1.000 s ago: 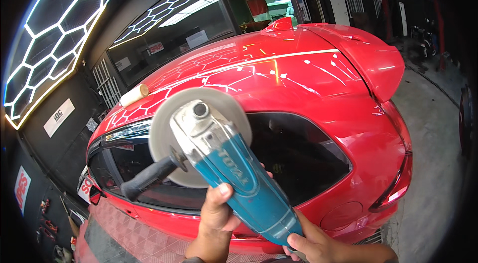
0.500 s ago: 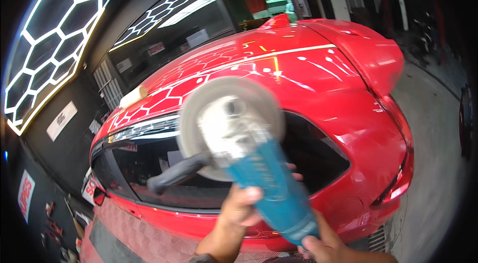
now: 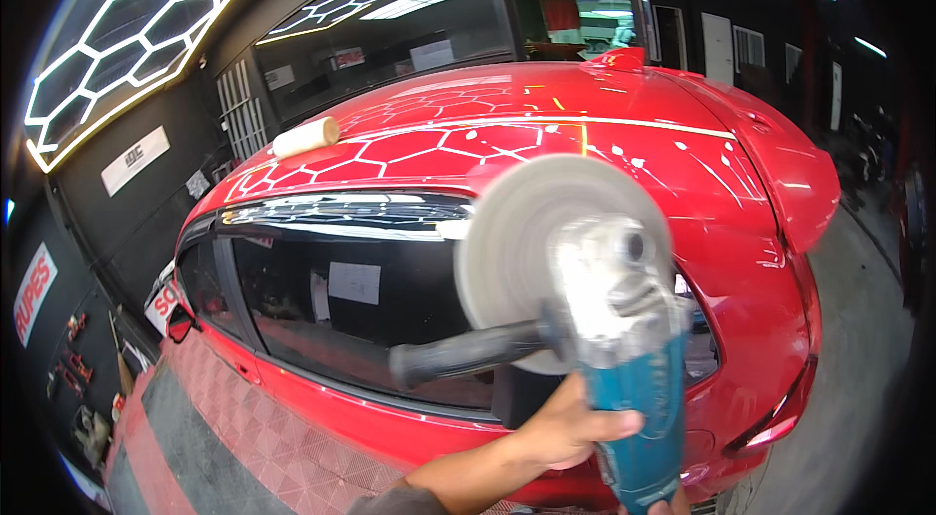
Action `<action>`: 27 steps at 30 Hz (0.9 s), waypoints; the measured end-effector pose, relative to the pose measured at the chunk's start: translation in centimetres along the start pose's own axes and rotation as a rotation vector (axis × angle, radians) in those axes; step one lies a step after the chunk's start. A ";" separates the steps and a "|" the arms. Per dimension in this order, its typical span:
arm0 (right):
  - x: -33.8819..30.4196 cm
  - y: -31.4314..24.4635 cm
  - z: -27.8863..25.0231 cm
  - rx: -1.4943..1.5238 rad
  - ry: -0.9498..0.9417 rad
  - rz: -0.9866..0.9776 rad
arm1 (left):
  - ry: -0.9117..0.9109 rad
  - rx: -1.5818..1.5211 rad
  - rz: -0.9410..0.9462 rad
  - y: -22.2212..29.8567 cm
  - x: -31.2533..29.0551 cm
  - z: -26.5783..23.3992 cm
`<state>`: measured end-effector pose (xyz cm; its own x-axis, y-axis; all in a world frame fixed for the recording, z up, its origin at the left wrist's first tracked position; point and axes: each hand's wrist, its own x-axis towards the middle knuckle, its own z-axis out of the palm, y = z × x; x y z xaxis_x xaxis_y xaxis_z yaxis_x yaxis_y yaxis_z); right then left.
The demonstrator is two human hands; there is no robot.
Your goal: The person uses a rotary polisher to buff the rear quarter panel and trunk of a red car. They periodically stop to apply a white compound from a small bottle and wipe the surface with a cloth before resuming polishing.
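A polisher [image 3: 648,398] with a teal body, a silver head and a black side handle is tilted up in front of me. Its round grey pad [image 3: 526,237] is blurred and overlaps the roof edge and side window of a red car [image 3: 682,164]; whether it touches the paint I cannot tell. My left hand [image 3: 575,422] grips the teal body from the left, below the side handle [image 3: 468,354], which no hand holds. At the lower picture edge, my right hand [image 3: 671,505] holds the tool's rear end, and only a small part of it shows.
A cream-coloured cylinder [image 3: 306,138] lies on the car's roof. The side mirror [image 3: 180,320] sticks out at the far left. Red and grey floor tiles [image 3: 253,427] run along the near side. A dark wall with signs and hexagonal lights [image 3: 136,18] stands at the left.
The polisher has moved right and turned more upright, with both hands still on it. My right hand has dropped mostly out of the picture. The view has also shifted, showing the car lower and farther right.
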<state>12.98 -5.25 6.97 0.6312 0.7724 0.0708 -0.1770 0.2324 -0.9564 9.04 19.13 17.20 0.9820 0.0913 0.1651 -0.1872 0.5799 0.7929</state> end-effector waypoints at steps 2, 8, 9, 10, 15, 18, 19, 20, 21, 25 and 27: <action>1.5 -3.4 1.9 0.039 -0.198 0.132 | 0.119 0.001 0.089 1.5 -2.1 -0.2; 6.5 -8.9 6.1 0.036 -0.501 0.208 | 0.339 0.075 0.365 6.2 -4.9 -0.4; 6.6 -9.2 6.1 0.024 -0.524 0.208 | 0.330 0.062 0.368 6.4 -4.9 -0.3; 6.4 -9.0 5.9 -0.020 -0.515 0.149 | 0.319 0.043 0.373 6.6 -4.8 -0.2; 5.9 -6.3 2.1 -0.430 -0.461 -0.519 | 0.162 -0.060 0.273 3.8 -2.8 0.1; 1.5 -6.5 -0.5 -0.347 -0.282 -0.223 | 0.043 -0.097 0.106 0.3 -0.8 1.1; 0.7 -5.9 -1.5 -0.443 -0.199 -0.288 | 0.018 -0.098 0.060 -1.5 0.0 0.9; -1.0 -3.9 -3.4 -0.372 -0.133 -0.153 | -0.024 -0.053 0.015 -3.0 1.0 1.0; -2.6 -2.2 -5.3 -0.301 -0.053 -0.021 | -0.076 -0.008 -0.039 -4.4 2.3 1.5; -5.0 -3.3 -6.1 -0.151 0.092 0.114 | -0.173 -0.028 -0.076 -6.5 5.5 4.7; -5.5 -3.3 -6.6 -0.148 0.073 0.157 | -0.128 -0.006 -0.082 -6.4 5.4 5.1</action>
<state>15.09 -14.12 7.86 0.6585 0.7462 -0.0974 -0.1676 0.0193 -0.9857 15.44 11.78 16.08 0.9829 -0.0604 0.1741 -0.1063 0.5858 0.8035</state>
